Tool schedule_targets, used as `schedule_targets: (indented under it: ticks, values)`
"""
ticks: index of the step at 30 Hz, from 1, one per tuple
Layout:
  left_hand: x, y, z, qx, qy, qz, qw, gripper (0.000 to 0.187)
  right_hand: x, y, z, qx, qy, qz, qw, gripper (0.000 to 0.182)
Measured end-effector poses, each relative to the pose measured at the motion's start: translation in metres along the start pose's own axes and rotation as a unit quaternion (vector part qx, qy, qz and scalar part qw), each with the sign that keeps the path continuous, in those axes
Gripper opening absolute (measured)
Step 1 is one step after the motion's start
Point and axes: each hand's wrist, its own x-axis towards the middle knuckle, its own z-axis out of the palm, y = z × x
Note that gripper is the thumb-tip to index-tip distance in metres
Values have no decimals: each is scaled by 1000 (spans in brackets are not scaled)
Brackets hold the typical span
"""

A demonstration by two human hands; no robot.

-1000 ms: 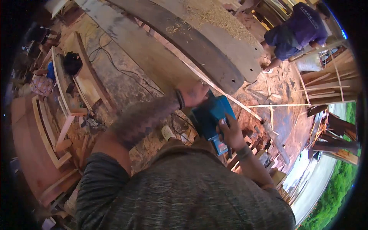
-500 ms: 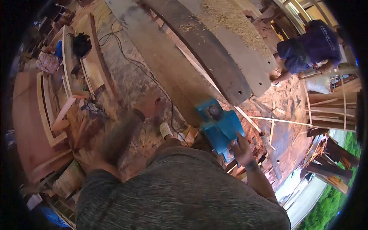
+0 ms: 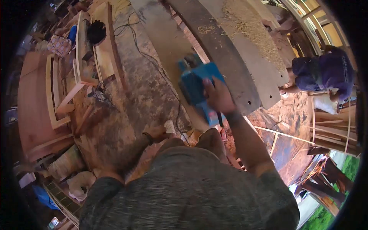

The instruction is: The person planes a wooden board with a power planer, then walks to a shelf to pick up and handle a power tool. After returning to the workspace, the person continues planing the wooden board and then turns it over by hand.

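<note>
My right hand (image 3: 219, 96) is wrapped round the rear handle of a blue electric planer (image 3: 195, 82). The planer rests on a long wooden plank (image 3: 165, 42) that runs away from me, and its front end is blurred. My left hand (image 3: 155, 133) is low by my knee, close to a pale shoe (image 3: 170, 126), and its fingers are not distinct. Right of the plank lies a darker curved board (image 3: 230, 65) with a hole near its end. Past that is another board (image 3: 264, 82), strewn with wood shavings (image 3: 245, 28).
A black cord (image 3: 153, 61) trails over the dusty floor left of the plank. Wooden frames (image 3: 79, 50) stand at the left. A person (image 3: 322, 73) bends over at the right, near stacked timber (image 3: 333, 128). Thin strips (image 3: 285, 134) lie on the floor.
The planer and my right hand have moved forward along the plank, away from my body. My left hand has drawn back toward my knee. The view has shifted a little.
</note>
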Motion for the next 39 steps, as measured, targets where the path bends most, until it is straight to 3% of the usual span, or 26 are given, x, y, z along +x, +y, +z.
schedule_targets:
  ticks: [1,4,6,8,9,11,13,15,16,17,18,21,23,26,33,35,37,39]
  values:
    - [-1,-7,5,3,-5,-1,1000,31,23,-2,5,17,7,-21,1000,50]
    - [28,-63,57,117,18,112,987,30,87,-19,21,32,10,-2,999,57]
    - [32,-63,51,138,13,112,984,31,125,-28,26,64,-16,-5,998,57]
    - [0,-8,-30,70,-28,-3,997,33,147,-31,30,97,-41,-7,994,56]
    - [9,-31,-29,63,-6,-73,995,33,144,-28,30,111,-49,-8,993,55]
    - [16,-44,-54,39,170,-72,982,34,135,-19,27,138,-62,-11,988,51]
    - [-7,2,-130,-6,315,-26,949,32,90,-18,13,115,-71,40,990,46]
    - [-26,64,-201,-64,299,-78,949,32,31,-5,-1,99,-59,62,991,42]
    - [-18,76,-208,-109,341,9,934,33,-8,-22,-17,96,-60,115,987,38]
    - [-8,88,-214,-152,379,97,908,34,-41,-13,-25,32,-31,73,996,32]
    - [8,102,-216,-131,389,174,895,35,-72,2,-34,47,-49,104,992,26]
    - [110,143,-179,-51,457,401,793,45,-159,23,-55,77,-44,161,983,39]
    - [78,201,-201,83,259,361,892,45,-198,22,-63,69,-29,176,982,49]
    - [78,240,-182,192,199,318,907,44,-235,35,-66,47,0,141,989,55]
    - [71,258,-167,114,225,248,935,38,-250,60,-64,80,-4,129,988,47]
    - [90,241,-162,48,232,239,942,35,-240,60,-66,76,-13,126,989,41]
    - [101,210,-168,-119,267,231,928,35,-219,49,-63,82,-13,148,986,35]
    - [100,160,-170,-62,334,218,915,37,-193,58,-59,86,-11,109,990,30]
